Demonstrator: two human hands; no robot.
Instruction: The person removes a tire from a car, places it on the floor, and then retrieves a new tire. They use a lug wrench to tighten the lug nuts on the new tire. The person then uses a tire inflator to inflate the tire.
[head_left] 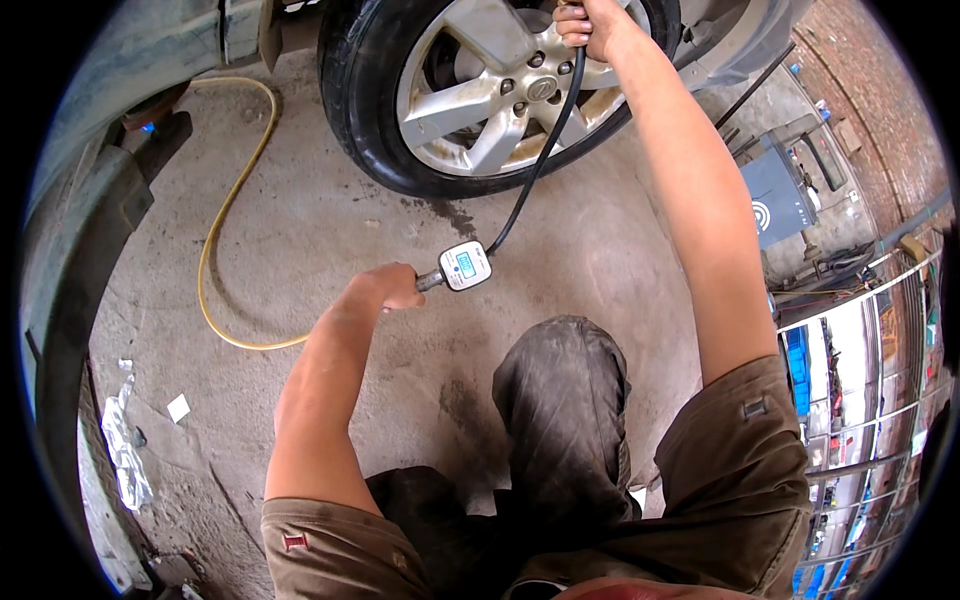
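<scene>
My left hand is closed round the metal handle of a digital tyre inflator gauge, whose white face has a lit display. A black rubber hose runs from the gauge up to the wheel. Up at the rim, my right hand is closed on the upper part of that hose; its tip is out of the picture. The car wheel has a black tyre and a silver spoked rim with several lug nuts. From my left hand's side, a yellow air hose curls away over the floor.
Car bodywork borders the upper left. At the right are a grey-blue case with a handle and a wire rack of small goods. A crumpled clear plastic wrapper and a white paper scrap lie on the concrete floor.
</scene>
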